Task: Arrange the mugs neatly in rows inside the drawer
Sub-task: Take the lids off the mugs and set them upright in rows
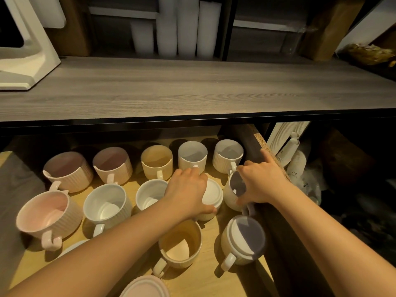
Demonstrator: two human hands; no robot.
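The drawer point(214, 279) is found pulled out beneath a grey worktop point(192, 86). Along its back a row point(156, 162) of five open mugs is ranged: two pink at the left, one yellow in the middle, two white at the right, with the visible handles turned toward the wearer.

In the next row, from the left, a pink mug point(49, 213), a white mug point(107, 205) and a second white mug point(150, 195) are set upright and open. Beside these stands a lidded mug point(212, 192), and just right of it, against the drawer's right wall, a cream mug point(230, 197).

The left hand point(186, 189) is laid over the lidded mug. Its fingers are curled over the far side, its thumb is pressed to the near wall, and the mug is held. The right hand point(261, 183) is closed on the rim of the cream mug, thumb at the near edge. Its index finger is stretched out onto the top edge of the right wall. Whether either mug is lifted off the floor cannot be told.

Nearer the wearer a yellow mug point(180, 243) is noted open, and a front lidded mug point(244, 239) to its right. A pink lid point(145, 286) is seen at the bottom edge.

Stacked paper cups point(287, 146) are recorded beyond the right wall.
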